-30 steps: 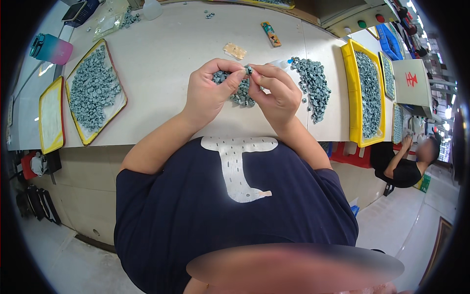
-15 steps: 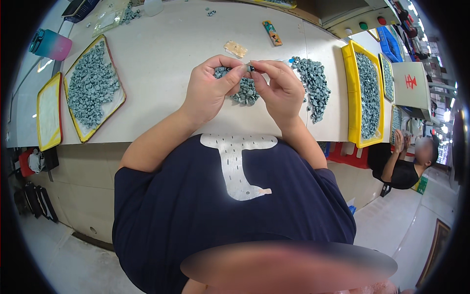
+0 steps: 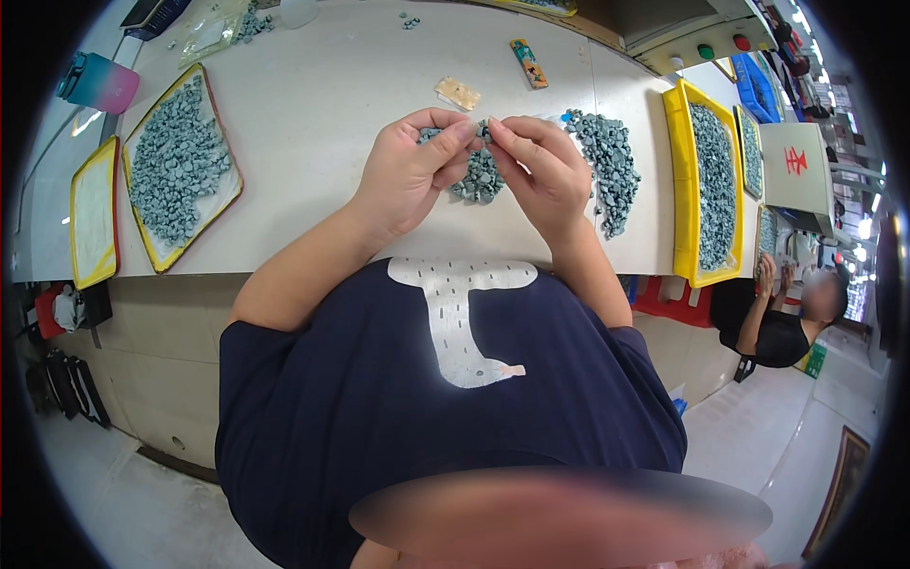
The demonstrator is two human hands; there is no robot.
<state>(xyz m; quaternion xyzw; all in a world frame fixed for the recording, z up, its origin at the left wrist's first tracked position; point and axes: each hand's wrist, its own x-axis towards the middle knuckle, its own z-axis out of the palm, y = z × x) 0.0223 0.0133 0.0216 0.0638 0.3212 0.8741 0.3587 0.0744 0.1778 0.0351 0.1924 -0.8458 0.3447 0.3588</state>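
Observation:
My left hand (image 3: 409,173) and my right hand (image 3: 547,174) meet over the table, thumbs and forefingers pinched. Between their fingertips is a small grey-green piece (image 3: 483,131), mostly covered by the fingers, so its exact kind cannot be made out. Under and between the hands lies a small heap of similar grey-green pieces (image 3: 477,182), partly hidden by them. A larger heap of such pieces (image 3: 611,171) spreads on the table just right of my right hand. Beyond the hands is a flat tan patterned piece (image 3: 458,94).
At left, a yellow-rimmed tray (image 3: 234,186) holds more pieces, beside another shallow tray (image 3: 95,213) and a blue-pink bottle (image 3: 102,83). A yellow bin (image 3: 682,180) of pieces stands at right. Farther back lies a colourful lighter-shaped object (image 3: 529,64). A seated person (image 3: 773,327) works at far right.
My fingertips have shifted slightly around the small piece, the right fingers moving a little to the right. The other person's hands have moved a little.

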